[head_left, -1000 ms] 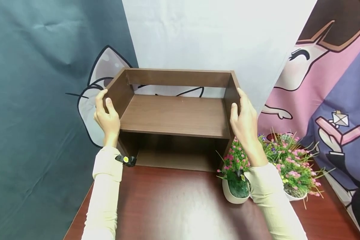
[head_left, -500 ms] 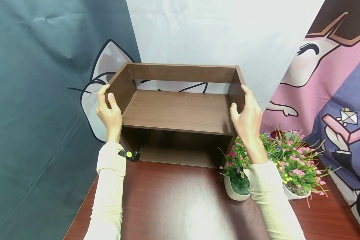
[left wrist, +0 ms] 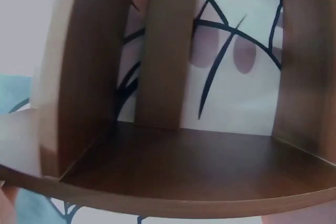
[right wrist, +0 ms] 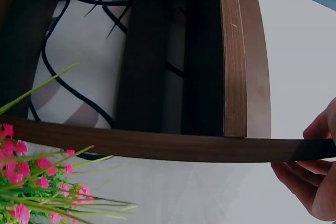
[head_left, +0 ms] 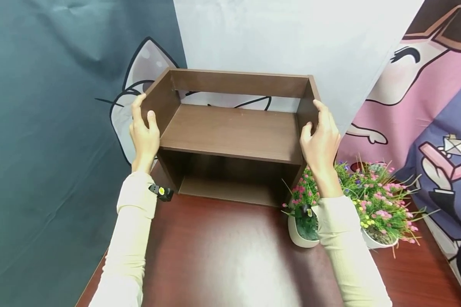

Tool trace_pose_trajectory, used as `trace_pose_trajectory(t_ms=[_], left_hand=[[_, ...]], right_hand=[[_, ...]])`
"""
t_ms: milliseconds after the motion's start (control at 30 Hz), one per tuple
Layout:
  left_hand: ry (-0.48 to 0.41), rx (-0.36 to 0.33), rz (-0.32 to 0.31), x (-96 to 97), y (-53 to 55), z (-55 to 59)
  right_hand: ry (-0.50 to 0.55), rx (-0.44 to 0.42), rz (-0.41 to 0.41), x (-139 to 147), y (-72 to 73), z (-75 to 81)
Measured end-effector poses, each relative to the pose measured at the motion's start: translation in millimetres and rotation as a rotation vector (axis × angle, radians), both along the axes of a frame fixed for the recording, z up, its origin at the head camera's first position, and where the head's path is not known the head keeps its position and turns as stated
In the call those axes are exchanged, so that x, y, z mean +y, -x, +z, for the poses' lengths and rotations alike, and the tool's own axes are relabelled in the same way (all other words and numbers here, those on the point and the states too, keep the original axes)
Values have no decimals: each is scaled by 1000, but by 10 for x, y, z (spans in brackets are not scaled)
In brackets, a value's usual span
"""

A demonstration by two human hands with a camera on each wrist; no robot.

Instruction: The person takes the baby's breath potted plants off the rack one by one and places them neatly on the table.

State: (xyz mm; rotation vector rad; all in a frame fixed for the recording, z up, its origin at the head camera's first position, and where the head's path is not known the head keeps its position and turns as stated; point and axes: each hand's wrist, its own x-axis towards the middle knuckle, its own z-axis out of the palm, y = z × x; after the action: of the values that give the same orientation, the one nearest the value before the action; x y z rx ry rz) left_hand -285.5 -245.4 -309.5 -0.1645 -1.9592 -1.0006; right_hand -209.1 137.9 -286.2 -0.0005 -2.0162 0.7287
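Note:
A dark brown wooden shelf [head_left: 230, 130] with two levels stands upright on the red-brown table, against the wall cloth. My left hand [head_left: 145, 136] holds its left side panel, thumb on the inner side and fingers on the outer. On the opposite side panel, my right hand [head_left: 322, 138] has the same kind of hold. In the right wrist view, that hand's fingers [right wrist: 299, 184] lie on one side of the panel edge and the thumb on the other. The left wrist view shows mostly the shelf's inside [left wrist: 184, 166], with only a sliver of skin at the lower left.
A small white pot [head_left: 301, 238] with pink flowers stands close to the shelf's right front, partly behind my right forearm. Farther right is a bigger potted flower plant [head_left: 384, 204]. Printed cloth [head_left: 269, 38] hangs behind. Bare table [head_left: 223, 247] lies in front.
The head view has tilted, so shelf, pots and wall pictures all sit higher and slightly farther right. Both hands stay at the side panels; the right thumb is a little more bent.

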Motion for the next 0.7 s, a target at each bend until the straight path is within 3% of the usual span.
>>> trace_pose_trajectory(t_ms=[133, 700], left_hand=[[37, -34, -42, -35, -31, 16], [88, -167, -64, -44, -194, 28]], right_hand=[[15, -3, 9, 15, -17, -22], [28, 5, 64, 19, -30, -81]])
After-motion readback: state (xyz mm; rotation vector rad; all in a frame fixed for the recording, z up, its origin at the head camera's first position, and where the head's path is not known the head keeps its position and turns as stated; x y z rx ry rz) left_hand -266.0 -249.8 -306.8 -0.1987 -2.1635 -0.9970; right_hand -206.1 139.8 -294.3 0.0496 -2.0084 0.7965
